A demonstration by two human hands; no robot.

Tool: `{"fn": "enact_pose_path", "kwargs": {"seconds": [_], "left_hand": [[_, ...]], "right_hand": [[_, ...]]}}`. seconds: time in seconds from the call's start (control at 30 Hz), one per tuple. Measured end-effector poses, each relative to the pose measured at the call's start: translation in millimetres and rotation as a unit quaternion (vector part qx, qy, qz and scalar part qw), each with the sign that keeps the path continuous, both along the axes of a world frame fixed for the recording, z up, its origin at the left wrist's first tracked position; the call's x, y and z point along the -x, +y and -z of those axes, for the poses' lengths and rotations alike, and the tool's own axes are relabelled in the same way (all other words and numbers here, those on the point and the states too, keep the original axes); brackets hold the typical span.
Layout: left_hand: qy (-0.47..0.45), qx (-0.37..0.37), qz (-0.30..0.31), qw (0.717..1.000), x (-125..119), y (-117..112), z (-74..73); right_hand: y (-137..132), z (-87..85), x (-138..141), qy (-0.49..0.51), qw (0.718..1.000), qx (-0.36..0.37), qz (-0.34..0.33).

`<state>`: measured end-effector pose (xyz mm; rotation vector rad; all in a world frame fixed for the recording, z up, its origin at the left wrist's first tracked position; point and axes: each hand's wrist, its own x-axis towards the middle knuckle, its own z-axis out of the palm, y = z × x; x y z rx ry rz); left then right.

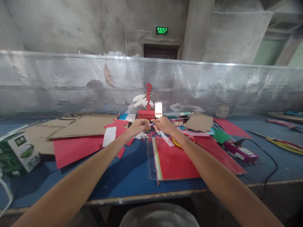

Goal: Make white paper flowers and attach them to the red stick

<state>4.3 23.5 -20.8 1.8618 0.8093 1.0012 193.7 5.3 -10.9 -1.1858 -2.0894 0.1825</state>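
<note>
My left hand [140, 126] and my right hand [163, 124] meet over the middle of the table, fingertips pinched close together. Between them is a small white piece [152, 124], perhaps rolled or twisted paper, too small to make out well. A white paper strip [166, 139] slants down below my right hand; whether that hand grips it I cannot tell. Shredded white paper [141, 135] lies under my left hand. Beneath my right forearm is a clear sleeve of coloured paper, with a red sheet [176, 160] on top, and a yellow ring [176, 142], partly covered by the arm.
Cardboard sheets [87, 126] and red paper [78, 149] lie left, beside a green-and-white carton [20, 153]. Behind my hands stand a red box [146, 114] and a lit phone [158, 109]. A purple power strip [241, 152] with a black cord sits right. A perforated metal screen [189, 85] closes the back.
</note>
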Motion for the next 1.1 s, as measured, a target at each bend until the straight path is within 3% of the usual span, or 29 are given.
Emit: {"fn": "enact_pose_path", "kwargs": {"seconds": [0.33, 0.67, 0.93, 1.1], "left_hand": [[0.042, -0.025, -0.014, 0.999, 4, -8, -3.8], [0.107, -0.07, -0.04, 0.991, 4, -7, -4.5], [0.055, -0.023, -0.035, 0.998, 3, -10, -5.1], [0.036, -0.012, -0.017, 0.999, 2, -15, -8.4]], "right_hand": [[0, 5.4, 4, 0.08, 0.992, -0.017, -0.093], [1, 3.8, 1, 0.017, 0.998, -0.045, -0.047], [1, 2.7, 1, -0.011, 0.997, -0.076, -0.024], [-1, -0.6, 0, -0.032, 0.998, -0.042, -0.025]]}}
